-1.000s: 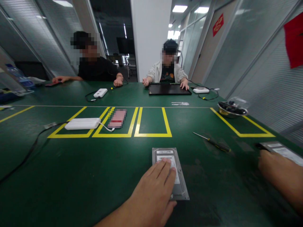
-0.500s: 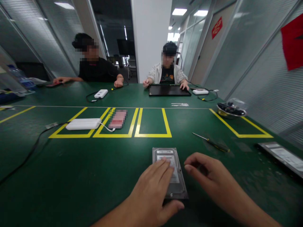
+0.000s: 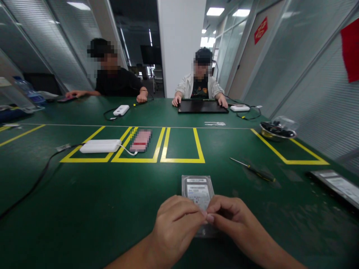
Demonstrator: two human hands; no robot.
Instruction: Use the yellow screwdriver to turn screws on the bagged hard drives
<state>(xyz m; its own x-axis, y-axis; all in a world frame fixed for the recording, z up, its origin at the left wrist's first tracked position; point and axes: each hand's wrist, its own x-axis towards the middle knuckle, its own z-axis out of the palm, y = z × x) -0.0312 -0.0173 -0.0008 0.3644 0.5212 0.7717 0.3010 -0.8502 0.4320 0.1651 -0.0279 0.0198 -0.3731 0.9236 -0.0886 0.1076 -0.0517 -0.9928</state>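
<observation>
A silver hard drive (image 3: 196,184) with a white label lies flat on the green table in front of me, its near half partly covered by my hands. Just above it, my left hand (image 3: 179,220) and my right hand (image 3: 235,216) meet at the fingertips. Both hands are closed in a pinch, thumb against fingers. Whatever sits between the fingertips, if anything, is too small to make out. To the right of the drive lies a screwdriver (image 3: 256,172) with a black and yellow handle.
A second hard drive (image 3: 339,185) lies at the right edge. A white power bank (image 3: 100,146) is cabled to a phone (image 3: 141,141) inside yellow tape outlines. A bowl of dark items (image 3: 277,130) stands at the right. Two people sit opposite, one holding a flat black panel (image 3: 203,106).
My left hand has lifted off the drive's label and closed into a pinch. My right hand has moved left to meet it. The person opposite has put a hand on the panel's left edge.
</observation>
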